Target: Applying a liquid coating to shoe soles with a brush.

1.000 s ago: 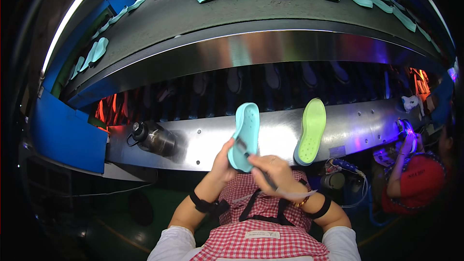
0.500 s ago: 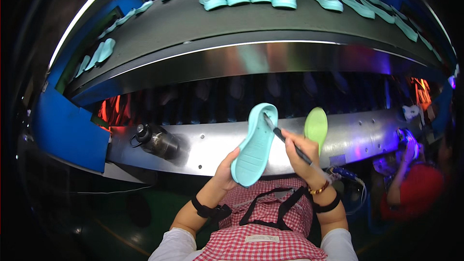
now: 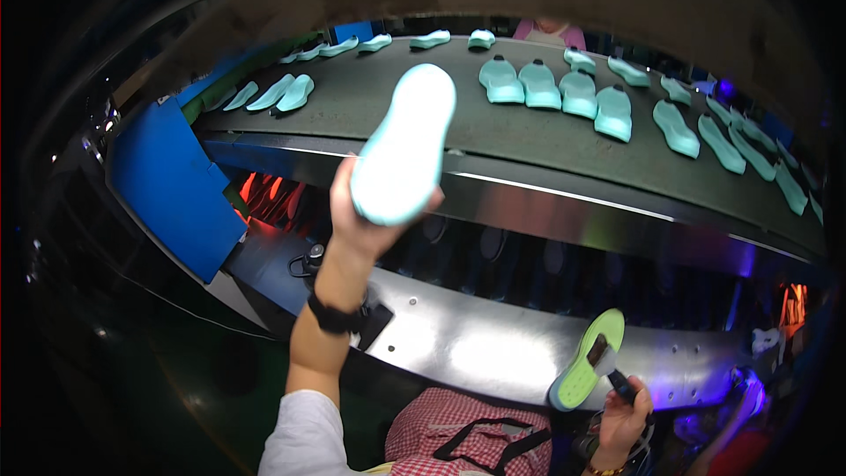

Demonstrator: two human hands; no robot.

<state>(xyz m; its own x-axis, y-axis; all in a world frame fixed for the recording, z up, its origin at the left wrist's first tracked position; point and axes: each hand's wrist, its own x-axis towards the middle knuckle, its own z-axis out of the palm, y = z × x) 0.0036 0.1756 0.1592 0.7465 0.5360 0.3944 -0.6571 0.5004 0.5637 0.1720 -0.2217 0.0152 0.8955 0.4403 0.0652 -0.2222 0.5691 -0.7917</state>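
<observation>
My left hand (image 3: 359, 227) grips the heel or toe end of a pale turquoise shoe sole (image 3: 405, 145), raised in front of the belt's near edge. The sole's bright face is washed out, so its surface detail is lost. Low at the right, my right hand (image 3: 622, 423) is closed round the dark handle of a flat brush (image 3: 619, 379). Its dark bristles lie over a lime-green sole-shaped piece (image 3: 575, 383) with small holes; whether they press on it I cannot tell. That green piece rests at the front of the metal ledge (image 3: 467, 344).
A dark conveyor belt (image 3: 352, 110) carries several turquoise soles (image 3: 577, 92). Below it, a dark opening glows orange (image 3: 269, 198) at the left. A dark bottle (image 3: 310, 262) is partly hidden behind my left arm. One person (image 3: 551, 33) is beyond the belt, another (image 3: 745, 449) at right.
My left hand has lifted the turquoise sole up and away towards the belt. My right hand has moved the brush out of that sole, down to the green piece. The view has turned.
</observation>
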